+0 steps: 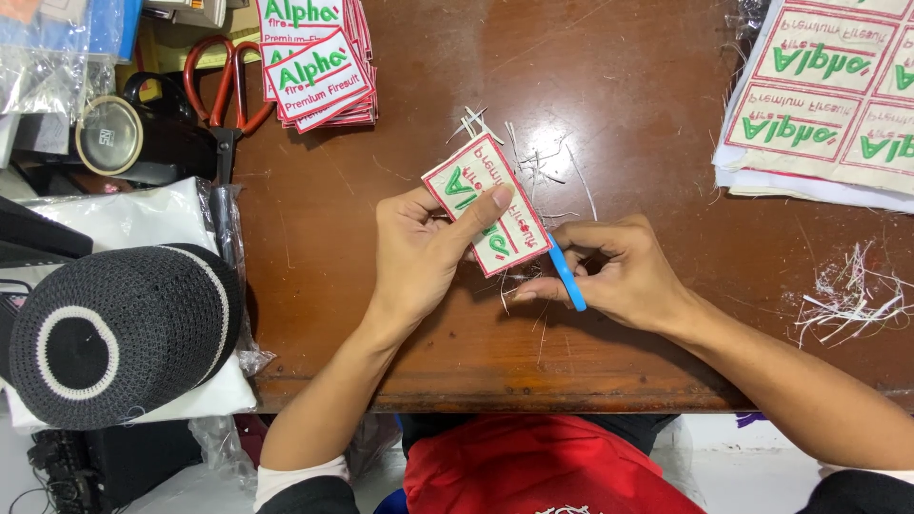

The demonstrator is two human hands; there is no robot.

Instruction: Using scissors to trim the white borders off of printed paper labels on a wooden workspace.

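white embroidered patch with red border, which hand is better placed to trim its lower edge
Probably the right hand: it holds the small blue-handled cutter against the white red-bordered embroidered patch, which the left hand pinches.

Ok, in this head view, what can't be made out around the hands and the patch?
- Blue-handled tool: its working end is hidden behind the patch and the right hand.
- Patch's lower left part: covered by the left hand.
- Uncut patch sheet: cut off by the top and right edges.
- Red-handled scissors: blades blend into dark clutter.
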